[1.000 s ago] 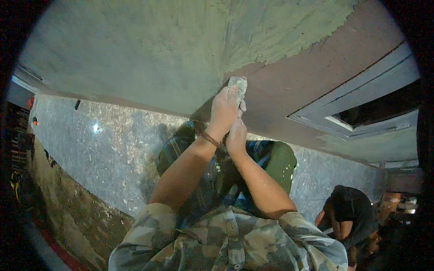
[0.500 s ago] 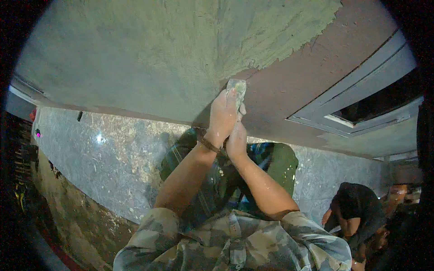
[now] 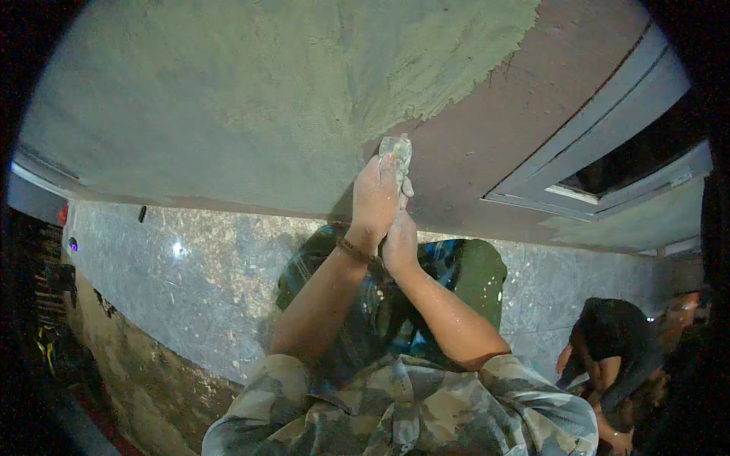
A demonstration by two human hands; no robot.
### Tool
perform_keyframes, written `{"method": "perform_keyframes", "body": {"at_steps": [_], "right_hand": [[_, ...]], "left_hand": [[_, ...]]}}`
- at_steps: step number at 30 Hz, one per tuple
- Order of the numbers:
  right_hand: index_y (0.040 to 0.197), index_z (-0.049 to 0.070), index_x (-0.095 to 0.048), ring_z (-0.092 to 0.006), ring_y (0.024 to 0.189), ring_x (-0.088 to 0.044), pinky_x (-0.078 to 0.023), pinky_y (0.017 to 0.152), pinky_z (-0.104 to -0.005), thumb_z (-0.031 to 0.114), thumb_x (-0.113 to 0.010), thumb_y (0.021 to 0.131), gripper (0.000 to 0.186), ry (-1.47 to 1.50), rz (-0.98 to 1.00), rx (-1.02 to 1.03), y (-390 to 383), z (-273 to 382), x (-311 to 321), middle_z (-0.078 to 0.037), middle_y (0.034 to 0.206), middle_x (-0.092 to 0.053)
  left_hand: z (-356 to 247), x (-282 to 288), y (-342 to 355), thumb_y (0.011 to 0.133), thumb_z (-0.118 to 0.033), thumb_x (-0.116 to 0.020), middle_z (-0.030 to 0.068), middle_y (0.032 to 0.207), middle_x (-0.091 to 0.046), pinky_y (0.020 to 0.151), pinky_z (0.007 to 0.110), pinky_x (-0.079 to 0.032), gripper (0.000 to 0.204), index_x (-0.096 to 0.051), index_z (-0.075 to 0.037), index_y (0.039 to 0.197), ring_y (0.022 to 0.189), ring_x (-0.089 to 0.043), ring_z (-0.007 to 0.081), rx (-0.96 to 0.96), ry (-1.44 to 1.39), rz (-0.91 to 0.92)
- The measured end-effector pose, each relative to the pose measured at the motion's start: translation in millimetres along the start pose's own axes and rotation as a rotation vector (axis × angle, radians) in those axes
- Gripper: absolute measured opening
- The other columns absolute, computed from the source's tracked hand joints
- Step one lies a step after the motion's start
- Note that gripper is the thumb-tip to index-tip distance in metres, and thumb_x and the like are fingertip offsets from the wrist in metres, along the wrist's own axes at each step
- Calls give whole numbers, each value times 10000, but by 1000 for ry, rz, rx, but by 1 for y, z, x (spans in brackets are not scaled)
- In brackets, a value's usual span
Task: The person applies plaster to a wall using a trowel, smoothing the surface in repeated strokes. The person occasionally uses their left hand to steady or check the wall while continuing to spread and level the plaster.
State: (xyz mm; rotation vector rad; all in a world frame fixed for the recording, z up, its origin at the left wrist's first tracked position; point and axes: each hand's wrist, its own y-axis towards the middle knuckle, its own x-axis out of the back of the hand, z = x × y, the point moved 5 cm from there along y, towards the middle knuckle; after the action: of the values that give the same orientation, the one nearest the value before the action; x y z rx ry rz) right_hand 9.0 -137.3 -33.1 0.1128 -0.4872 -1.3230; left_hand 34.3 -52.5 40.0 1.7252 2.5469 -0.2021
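My left hand [image 3: 375,196], dusted with pale plaster, is closed on a flat, pale, plaster-smeared piece [image 3: 395,148], its thumb lying along the near face. Whether this piece is a scraper or a lump cannot be made out. Pressed against it from the right and below, my right hand [image 3: 400,237] is closed too, its fingers curled by the piece and partly hidden. Both hands are just in front of the wall, where greenish-grey plaster [image 3: 251,99] ends in a ragged edge beside bare brownish wall [image 3: 464,148]. A brown band circles my left wrist.
A grey-framed opening [image 3: 532,182] is set into the wall at right. Below the wall runs a grey, spattered floor [image 3: 205,289], with a small dark object [image 3: 142,214] near the wall at left. Another person [image 3: 612,342] bends over at the lower right.
The view has shifted slightly, so the wall appears a little farther left. My hands keep the same hold on the piece. The other person's arm has reached lower.
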Motion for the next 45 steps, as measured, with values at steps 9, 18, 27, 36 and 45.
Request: {"method": "perform_keyframes", "body": {"at_steps": [9,18,27,36,45], "right_hand": [[1211,-39,-605,-440,1057,-621,-473,908,-472,186,-376,1039,364,260,-22,-214,3,-5,0,-297,1134,-648],[1277,-39,-590,-433,1148,-610,-455,1006,-456,207,-371,1036,408,197,100,-256,13,-2,2,-284,1236,-648],[1270,-35,-583,-395,1096,-622,-470,936,-451,225,-356,1068,400,206,19,-228,16,11,9,-278,1184,-651],[1184,-28,-601,-405,978,-639,-488,868,-464,219,-457,1012,334,166,19,-95,21,21,22,-260,1047,-672],[971,-28,-593,-530,907,-594,-479,804,-536,415,-574,1002,445,-308,398,-350,-14,-2,86,-305,905,-651]], "left_hand": [[-7,0,1,1098,-306,-391,69,651,-606,489,303,-425,368,-586,-11,994,507,-531,140,-121,124,7],[-17,-4,4,1094,-329,-400,71,662,-600,495,306,-427,394,-592,-15,955,522,-541,145,-266,133,-47],[-45,-8,-8,1093,-343,-428,51,663,-601,488,302,-432,405,-595,-13,928,542,-566,128,-584,390,-101],[-21,-10,2,1091,-366,-432,85,700,-616,522,306,-474,393,-583,-22,975,558,-584,153,-248,28,72],[-43,44,-71,999,-234,-578,230,1367,-529,1088,409,-420,490,-474,67,1372,1262,-540,303,-429,490,-199]]}}
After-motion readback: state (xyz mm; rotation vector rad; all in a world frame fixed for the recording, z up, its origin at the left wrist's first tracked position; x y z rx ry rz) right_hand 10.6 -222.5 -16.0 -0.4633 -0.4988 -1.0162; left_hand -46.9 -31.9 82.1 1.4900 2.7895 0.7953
